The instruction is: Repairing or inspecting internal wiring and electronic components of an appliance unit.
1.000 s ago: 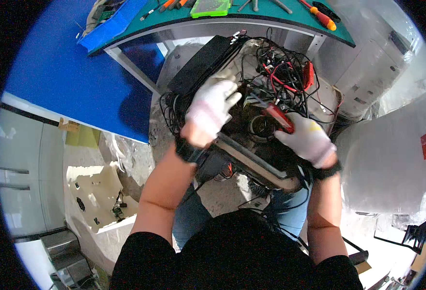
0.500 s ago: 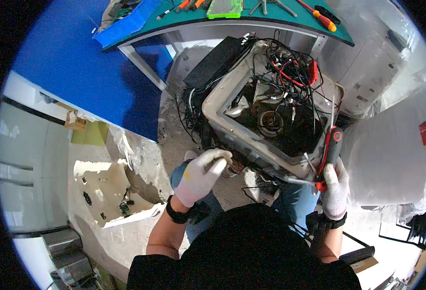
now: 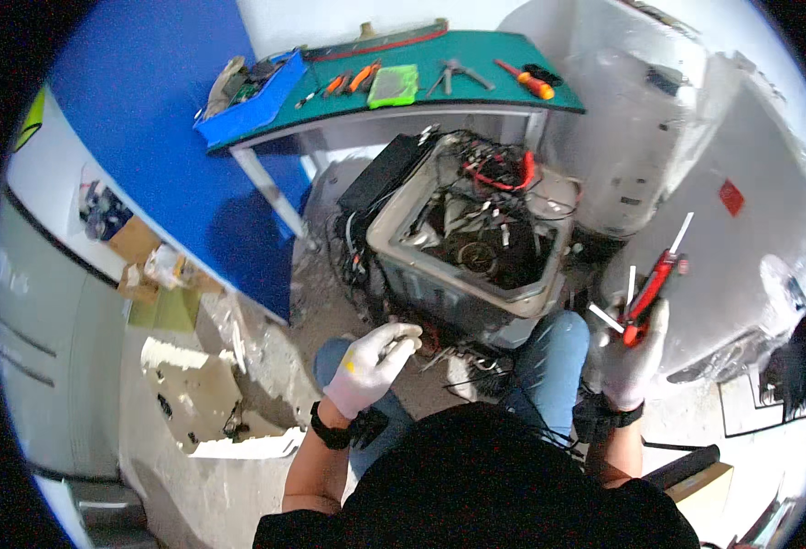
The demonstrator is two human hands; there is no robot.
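My right hand point(image 3: 634, 364), gloved in white, is closed around a red and black folding hex key set point(image 3: 650, 291). Several thin metal blades fan out from it at different angles; their tips are too small to make out. My left hand point(image 3: 366, 368), also gloved, hovers over my left knee with fingers curled toward the thumb. Whatever it may pinch is hidden. Ahead of both hands, a grey-beige machine housing point(image 3: 458, 291) rests on the floor with its top open. Black cables and a red curved handle point(image 3: 524, 172) lie over its far side, and a round part point(image 3: 478, 260) shows inside.
A green-topped table point(image 3: 467, 59) behind the housing bears a blue bin point(image 3: 255, 114), pliers, a green case point(image 3: 393, 86) and a screwdriver point(image 3: 536, 86). A cream plastic shell point(image 3: 197, 389) lies at left. Plastic-wrapped grey units point(image 3: 723, 265) stand at right, beside a blue partition point(image 3: 161, 156).
The view has tilted up, so the table shows more fully. My right hand has moved with the key set away from the housing's edge to its right. My left hand stays curled.
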